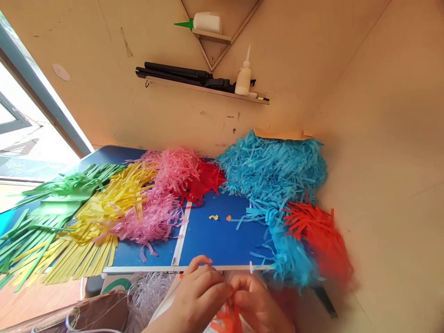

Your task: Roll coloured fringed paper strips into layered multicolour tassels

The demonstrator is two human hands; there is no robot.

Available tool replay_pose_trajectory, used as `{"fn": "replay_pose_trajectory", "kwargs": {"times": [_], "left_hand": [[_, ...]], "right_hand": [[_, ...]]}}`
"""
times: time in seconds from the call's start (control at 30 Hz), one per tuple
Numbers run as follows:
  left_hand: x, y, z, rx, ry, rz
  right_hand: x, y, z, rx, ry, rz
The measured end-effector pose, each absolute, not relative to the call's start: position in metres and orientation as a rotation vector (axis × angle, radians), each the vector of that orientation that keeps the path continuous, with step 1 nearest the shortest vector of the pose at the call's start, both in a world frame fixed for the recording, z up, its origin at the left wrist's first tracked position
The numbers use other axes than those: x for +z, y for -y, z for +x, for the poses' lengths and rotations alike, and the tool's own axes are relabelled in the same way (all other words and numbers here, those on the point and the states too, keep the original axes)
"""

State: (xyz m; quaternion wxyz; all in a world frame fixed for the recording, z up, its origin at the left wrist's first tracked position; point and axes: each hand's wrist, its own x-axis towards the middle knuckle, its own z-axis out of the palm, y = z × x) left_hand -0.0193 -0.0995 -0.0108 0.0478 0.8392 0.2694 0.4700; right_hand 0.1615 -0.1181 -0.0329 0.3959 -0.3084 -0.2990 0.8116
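Note:
At the front edge of the blue table (215, 245), my left hand (203, 293) and my right hand (258, 300) meet, fingers pinched close together. Between them hangs an orange-red tissue paper fringe (233, 319), gripped by both hands; its upper end is hidden by my fingers. Just right of my hands, a blue tissue fringe (293, 263) droops over the table edge. Beside that lies a red tissue fringe (322, 236). Two small paper scraps, one yellow (214, 217) and one orange (228, 218), rest on the tabletop beyond my hands.
A large blue fringe pile (274, 169) is at the back right. Pink (176, 171), yellow (114, 199) and green (65, 199) fringes cover the left. A wall shelf (208, 89) holds a glue bottle (243, 78). Below left are a cardboard box (100, 312) and white strands (147, 296).

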Motion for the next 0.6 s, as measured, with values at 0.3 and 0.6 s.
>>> {"fn": "replay_pose_trajectory", "kwargs": {"times": [0.3,0.6], "left_hand": [[-0.022,0.116,-0.003,1.446,-1.019,2.048],[-0.028,0.106,-0.016,1.453,-0.944,1.868]], "right_hand": [[-0.043,0.120,0.147,1.821,0.635,-0.762],[-0.035,0.111,0.141,1.568,0.878,-0.800]]}}
